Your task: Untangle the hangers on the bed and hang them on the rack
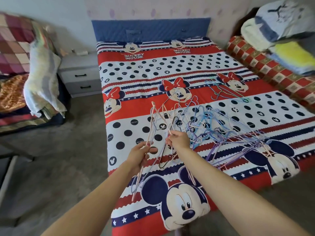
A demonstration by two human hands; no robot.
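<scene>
A tangle of thin wire hangers (209, 126) in blue, purple and pink lies on the bed (179, 68), which has a red, white and navy cartoon-mouse cover. My left hand (139, 155) grips a pink hanger (150, 126) lifted above the bed's left side, with other hangers dangling against it. My right hand (178, 139) pinches a wire of the same raised bunch just to the right. A smaller group of light blue and green hangers (226, 91) lies apart, farther back on the right. No rack is in view.
A grey bedside cabinet (80, 74) with two drawers stands left of the blue headboard (150, 29). Folded quilts and blankets (276, 53) are stacked along the bed's right side. More bedding (25, 65) is piled at the left. Brown floor (71, 159) runs beside the bed.
</scene>
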